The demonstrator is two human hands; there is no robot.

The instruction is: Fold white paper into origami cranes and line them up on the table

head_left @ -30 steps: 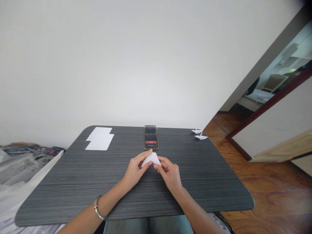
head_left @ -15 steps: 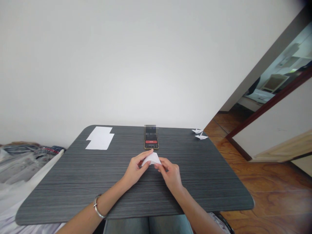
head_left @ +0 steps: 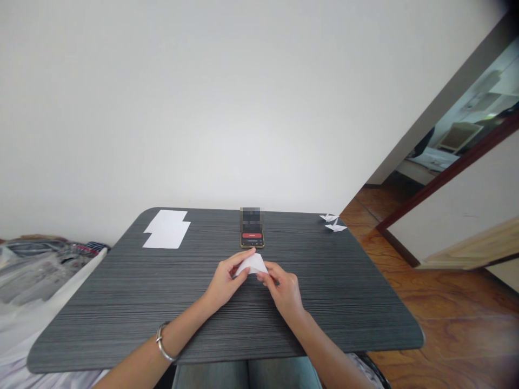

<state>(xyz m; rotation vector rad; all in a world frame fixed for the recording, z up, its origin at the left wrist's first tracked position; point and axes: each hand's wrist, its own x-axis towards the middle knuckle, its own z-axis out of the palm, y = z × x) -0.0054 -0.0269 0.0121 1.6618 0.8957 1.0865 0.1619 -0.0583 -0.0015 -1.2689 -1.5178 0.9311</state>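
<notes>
A dark, streaked tabletop (head_left: 121, 302) with rounded corners extends beneath the fingers (head_left: 238, 257). A phone (head_left: 252, 241) is located just beyond the fingers; its screen displays a red bar, and the upper portion is pixelated. A plain white wall (head_left: 251, 108) rises farther beyond the fingers. A heap of fabric and translucent material (head_left: 36, 275) lies far left of the fingers. Far right, dark-red trim (head_left: 441, 176) slants above a brown wood-grain floor (head_left: 405, 302).
</notes>
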